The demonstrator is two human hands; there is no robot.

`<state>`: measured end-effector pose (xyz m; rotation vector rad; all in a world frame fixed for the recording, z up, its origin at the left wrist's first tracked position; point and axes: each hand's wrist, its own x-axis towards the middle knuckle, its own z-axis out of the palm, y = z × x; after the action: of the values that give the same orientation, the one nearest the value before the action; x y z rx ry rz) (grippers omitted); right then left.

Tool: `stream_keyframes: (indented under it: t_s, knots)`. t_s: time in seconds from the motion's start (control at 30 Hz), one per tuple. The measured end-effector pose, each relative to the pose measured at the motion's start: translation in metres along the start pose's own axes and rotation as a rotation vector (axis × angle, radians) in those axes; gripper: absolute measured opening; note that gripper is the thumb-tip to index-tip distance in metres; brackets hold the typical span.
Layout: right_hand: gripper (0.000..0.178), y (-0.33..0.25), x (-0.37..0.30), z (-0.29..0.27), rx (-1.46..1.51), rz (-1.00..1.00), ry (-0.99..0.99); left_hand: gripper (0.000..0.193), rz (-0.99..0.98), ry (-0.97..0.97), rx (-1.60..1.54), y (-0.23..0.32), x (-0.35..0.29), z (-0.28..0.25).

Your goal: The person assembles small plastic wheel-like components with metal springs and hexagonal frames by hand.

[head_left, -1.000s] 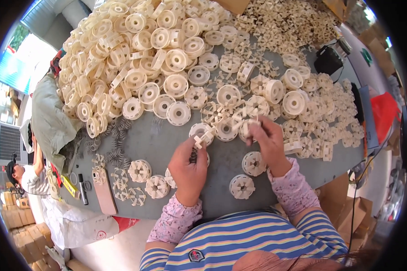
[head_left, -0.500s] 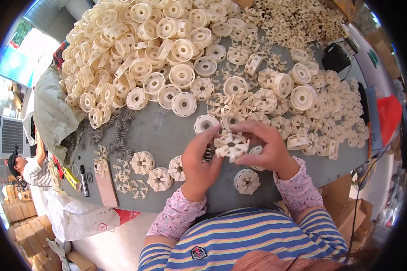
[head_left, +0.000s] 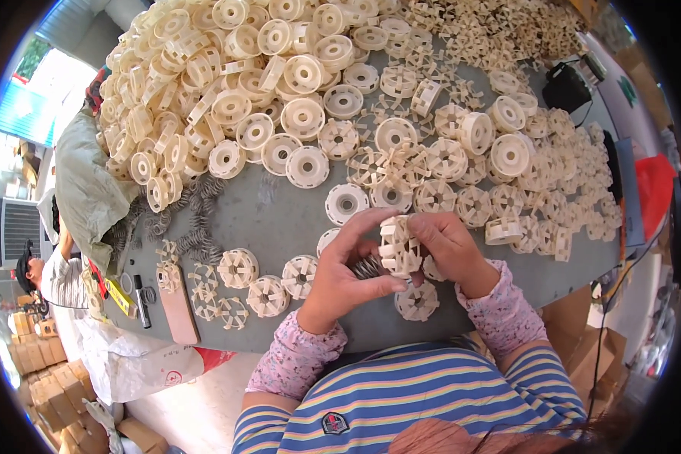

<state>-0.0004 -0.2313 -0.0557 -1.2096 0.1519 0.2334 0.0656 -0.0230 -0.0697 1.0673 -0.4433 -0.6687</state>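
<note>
Over the near middle of the grey table, a cream slotted wheel is held up on edge between both hands. By the left hand it is gripped from its left side, with forefinger curved over the top and thumb brought in beneath; dark coil springs are tucked in the same palm. By the right hand the other side is clamped, the thumb pressed near the upper rim; the remaining right fingers are mostly hidden, so their placing cannot be told.

A second ago the hands were well apart; half a second ago they had been brought together and the wheel's open face was shown upward. Since then it has been tipped so that its notched side is seen. From this, it is judged that small pieces are being seated or pressed home by both hands, though the fit itself cannot be made out.

Just below the hands, a slotted disc is laid flat, and three more discs are set out to the left. Beyond the hands, a white-faced wheel is seen. Farther out, loose springs are heaped at left, below a large pile of cream wheels, and small cream pieces are massed at the far right.
</note>
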Motion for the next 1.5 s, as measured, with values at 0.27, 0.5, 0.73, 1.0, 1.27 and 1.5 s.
stream_keyframes:
  t_s: [0.27,0.5,0.73,1.0,1.27,1.5]
  knots:
    - [0.078,-0.021,0.004,-0.008,-0.732,-0.53,-0.129,0.078,-0.055,0.066,0.042,0.0,-0.001,-0.005]
    - [0.076,-0.012,0.009,-0.019,-0.854,-0.673,-0.161,0.075,-0.066,0.11,0.122,0.001,-0.002,0.0]
    - [0.074,-0.016,0.004,-0.011,-0.598,-0.296,-0.129,0.065,0.014,0.074,0.601,0.006,0.001,-0.007]
    - [0.068,-0.006,0.001,-0.016,-0.449,-0.266,-0.122,0.057,-0.01,0.041,0.396,0.005,-0.003,-0.009]
    - [0.089,-0.006,0.005,-0.011,-1.021,-0.466,-0.082,0.022,0.173,0.084,0.561,0.006,-0.002,-0.009]
    - [0.095,0.001,0.0,-0.005,-0.714,-0.276,-0.14,0.016,-0.091,0.099,0.253,0.013,-0.004,-0.008]
